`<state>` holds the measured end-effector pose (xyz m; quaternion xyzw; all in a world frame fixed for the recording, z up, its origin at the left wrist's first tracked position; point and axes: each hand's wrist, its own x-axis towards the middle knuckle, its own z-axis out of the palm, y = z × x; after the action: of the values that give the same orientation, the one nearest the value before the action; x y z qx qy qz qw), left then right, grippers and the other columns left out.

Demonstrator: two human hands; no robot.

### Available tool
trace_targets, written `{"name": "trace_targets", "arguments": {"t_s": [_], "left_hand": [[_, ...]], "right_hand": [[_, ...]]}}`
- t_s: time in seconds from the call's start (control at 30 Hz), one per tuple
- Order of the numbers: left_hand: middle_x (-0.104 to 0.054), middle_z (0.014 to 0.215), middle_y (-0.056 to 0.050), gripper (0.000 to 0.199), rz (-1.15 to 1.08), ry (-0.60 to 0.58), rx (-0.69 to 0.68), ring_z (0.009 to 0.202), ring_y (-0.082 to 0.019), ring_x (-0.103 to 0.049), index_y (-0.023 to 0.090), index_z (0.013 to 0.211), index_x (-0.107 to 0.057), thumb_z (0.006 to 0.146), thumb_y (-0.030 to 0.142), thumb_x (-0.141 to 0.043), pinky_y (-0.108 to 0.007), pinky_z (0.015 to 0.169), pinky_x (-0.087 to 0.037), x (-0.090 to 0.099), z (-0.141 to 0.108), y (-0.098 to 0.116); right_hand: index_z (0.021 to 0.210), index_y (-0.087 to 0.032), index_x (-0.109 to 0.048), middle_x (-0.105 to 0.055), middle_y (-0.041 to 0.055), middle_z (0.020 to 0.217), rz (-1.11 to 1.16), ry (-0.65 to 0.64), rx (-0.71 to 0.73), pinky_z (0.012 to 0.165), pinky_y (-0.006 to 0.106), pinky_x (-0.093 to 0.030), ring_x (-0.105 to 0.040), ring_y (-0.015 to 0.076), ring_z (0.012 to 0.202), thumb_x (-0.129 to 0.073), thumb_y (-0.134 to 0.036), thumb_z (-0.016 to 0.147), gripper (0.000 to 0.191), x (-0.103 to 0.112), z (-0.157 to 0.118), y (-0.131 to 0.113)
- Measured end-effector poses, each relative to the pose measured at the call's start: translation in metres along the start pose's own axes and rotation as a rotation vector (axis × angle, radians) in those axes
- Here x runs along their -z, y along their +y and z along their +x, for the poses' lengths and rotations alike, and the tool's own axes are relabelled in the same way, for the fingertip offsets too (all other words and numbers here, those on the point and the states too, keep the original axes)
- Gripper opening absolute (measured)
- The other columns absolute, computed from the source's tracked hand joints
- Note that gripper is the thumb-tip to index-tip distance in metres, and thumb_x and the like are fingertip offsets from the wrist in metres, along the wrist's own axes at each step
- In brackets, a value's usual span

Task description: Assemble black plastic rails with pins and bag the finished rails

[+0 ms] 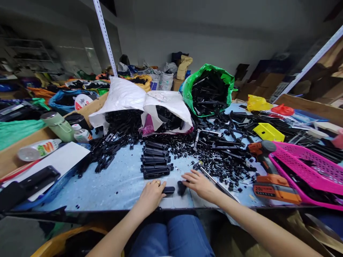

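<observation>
Evidently your left hand (152, 194) grips the left end of a bar (168, 190), probably to steady it near the table's (107, 192) front edge. Your right hand (199, 182) meets a blurred part (181, 188); whether it's grasped, I can't tell. Lined-up bars (157, 160) lie just beyond, likely for easy reach.

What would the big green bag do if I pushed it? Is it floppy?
The green bag is probably floppy, since its rim looks crumpled. It's likely heavy, because many black pieces fill it. Some might spill if pushed, as its wide mouth gapes toward the camera.
</observation>
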<state>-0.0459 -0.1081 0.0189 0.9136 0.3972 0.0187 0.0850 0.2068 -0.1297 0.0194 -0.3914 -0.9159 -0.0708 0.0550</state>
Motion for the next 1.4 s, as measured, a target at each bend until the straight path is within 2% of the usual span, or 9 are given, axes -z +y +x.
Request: {"name": "trace_targets", "arguments": {"t_s": [0.07,0.17,0.23,0.4,0.5,0.6,0.73,0.93,1.4], "left_hand": [[-0.058,0.101,-0.009,0.035,-0.051,-0.010,-0.034,0.094,-0.024,-0.052,0.019,0.115,-0.049,0.081,0.017,-0.053,-0.034,0.078,-0.042,-0.003,0.003,0.002],[-0.058,0.097,-0.009,0.029,-0.069,-0.023,-0.070,0.093,-0.023,-0.053,0.017,0.112,-0.050,0.083,0.016,-0.050,-0.034,0.078,-0.042,-0.003,0.007,0.006],[-0.058,0.095,-0.008,0.026,-0.071,-0.027,-0.087,0.090,-0.022,-0.053,0.017,0.110,-0.051,0.084,0.015,-0.048,-0.033,0.076,-0.042,-0.003,0.009,0.006],[-0.058,0.093,-0.007,0.023,-0.066,-0.005,-0.093,0.090,-0.021,-0.053,0.018,0.107,-0.051,0.085,0.016,-0.046,-0.031,0.076,-0.042,-0.003,0.008,0.002],[-0.057,0.094,-0.008,0.022,-0.082,-0.009,-0.086,0.090,-0.022,-0.052,0.018,0.105,-0.052,0.084,0.017,-0.046,-0.032,0.076,-0.042,-0.003,0.008,0.001],[-0.056,0.098,-0.008,0.025,-0.154,-0.026,-0.104,0.093,-0.022,-0.051,0.017,0.107,-0.051,0.083,0.016,-0.044,-0.034,0.079,-0.041,-0.001,0.009,0.003],[-0.054,0.104,-0.008,0.035,-0.221,-0.062,-0.102,0.099,-0.021,-0.048,0.018,0.114,-0.047,0.080,0.014,-0.039,-0.035,0.086,-0.038,0.003,0.011,0.007],[-0.054,0.099,-0.009,0.057,-0.241,-0.035,-0.104,0.095,-0.028,-0.050,0.017,0.104,-0.047,0.062,0.052,-0.063,-0.041,0.083,-0.039,0.000,0.012,0.010],[-0.059,0.088,-0.007,0.034,-0.356,0.201,-0.149,0.083,-0.023,-0.057,0.019,0.093,-0.047,0.069,0.037,-0.062,-0.032,0.070,-0.044,-0.009,0.000,0.004]], "right_hand": [[0.111,-0.019,-0.055,-0.056,0.0109,0.115,0.020,0.035,-0.277,0.088,0.037,-0.039,-0.049,0.0211,0.106,-0.035,-0.005,0.081,0.038,0.001,-0.006,-0.005],[0.113,-0.011,-0.052,-0.064,0.0130,0.085,-0.004,0.008,-0.840,0.067,0.034,-0.046,-0.059,0.0231,0.079,-0.032,-0.019,0.087,0.033,0.000,-0.004,-0.010],[0.109,-0.011,-0.052,-0.063,0.0119,0.082,0.003,-0.029,-0.951,0.065,0.033,-0.046,-0.059,0.0229,0.076,-0.035,-0.023,0.086,0.031,-0.003,-0.001,-0.014],[0.110,-0.019,-0.052,-0.053,0.0106,0.117,0.035,-0.031,-0.391,0.098,0.046,-0.025,-0.044,0.0229,0.112,-0.043,-0.012,0.080,0.032,-0.008,-0.005,-0.009],[0.103,-0.022,-0.056,-0.059,0.0065,0.096,0.052,-0.127,-0.200,0.095,0.046,-0.027,-0.052,0.0201,0.095,-0.041,-0.021,0.088,0.021,0.000,-0.010,-0.003],[0.105,-0.023,-0.054,-0.058,0.0046,0.089,0.113,-0.231,-0.059,0.077,0.032,-0.040,-0.054,0.0165,0.080,-0.039,-0.036,0.090,0.025,0.007,-0.011,-0.012],[0.104,-0.024,-0.053,-0.058,0.0027,0.086,0.170,-0.290,-0.108,0.055,0.023,-0.035,-0.055,0.0133,0.068,-0.033,-0.043,0.091,0.030,0.008,-0.007,-0.036],[0.093,-0.022,-0.053,-0.059,0.0020,0.080,0.056,-0.229,-0.267,0.050,0.024,-0.031,-0.056,0.0138,0.063,-0.035,-0.045,0.090,0.030,0.013,0.000,-0.056],[0.093,-0.021,-0.053,-0.057,0.0041,0.080,-0.127,-0.172,-0.141,0.054,0.028,-0.032,-0.054,0.0175,0.072,-0.045,-0.038,0.088,0.020,0.045,0.020,-0.057]]}}
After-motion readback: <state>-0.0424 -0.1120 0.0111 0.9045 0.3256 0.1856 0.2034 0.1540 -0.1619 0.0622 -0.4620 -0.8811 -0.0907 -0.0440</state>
